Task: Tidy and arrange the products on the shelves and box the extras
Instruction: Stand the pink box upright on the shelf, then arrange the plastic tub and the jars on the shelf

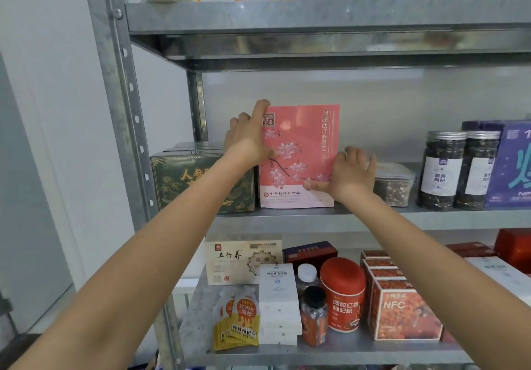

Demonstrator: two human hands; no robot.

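Head view: on the middle shelf [373,217], a green box [201,180] stands just beside the pink packet [301,151], at its 9 o'clock. The left hand [250,137] grips the packet's top-left corner, fingers curled behind the edge. The packet stands upright on the shelf, mid-picture. The right hand [349,174] pinches its lower-right edge, thumb on the front, fingers behind. At the packet's 3 o'clock sit a clear tub [393,183], then two dark jars [444,168].
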